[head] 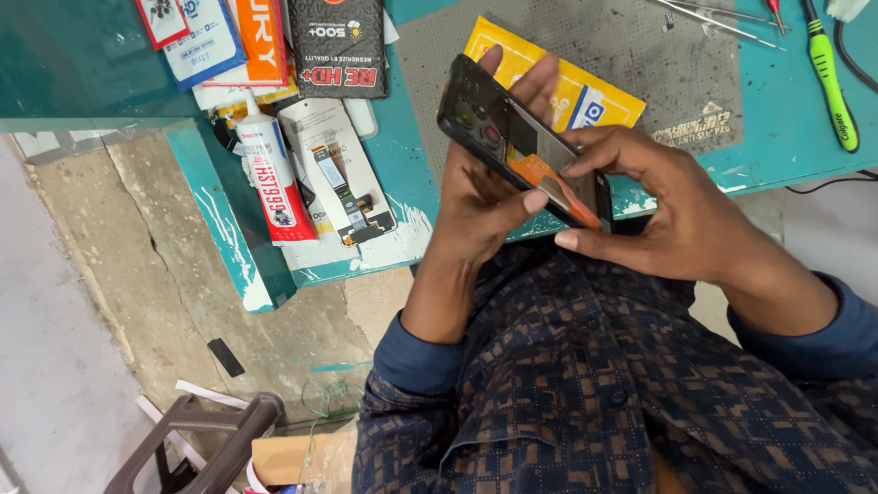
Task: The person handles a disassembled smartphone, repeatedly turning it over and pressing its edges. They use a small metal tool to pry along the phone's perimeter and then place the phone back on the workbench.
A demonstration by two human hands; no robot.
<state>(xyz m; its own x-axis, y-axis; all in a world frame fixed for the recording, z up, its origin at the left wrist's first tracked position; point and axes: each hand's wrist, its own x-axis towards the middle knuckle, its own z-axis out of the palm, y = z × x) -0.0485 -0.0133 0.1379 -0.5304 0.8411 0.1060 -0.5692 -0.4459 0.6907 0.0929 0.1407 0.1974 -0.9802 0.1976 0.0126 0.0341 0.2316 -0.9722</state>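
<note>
I hold an opened black phone (498,134) with its back cover off, showing an orange part and a metal shield inside. My left hand (482,200) cradles it from below and behind, fingers wrapped round its far edge, thumb on the inner face. My right hand (657,205) grips the phone's near end, thumb and fingertips pressing at the orange part. The phone hangs tilted over the front edge of the teal workbench (783,129).
A yellow packet (586,94) lies on the grey mat (638,36) behind the phone. A white glue tube (273,170), several part packets (333,37), tweezers (697,8) and a green-handled tool (827,71) sit on the bench. A brown plastic stool (180,471) stands lower left.
</note>
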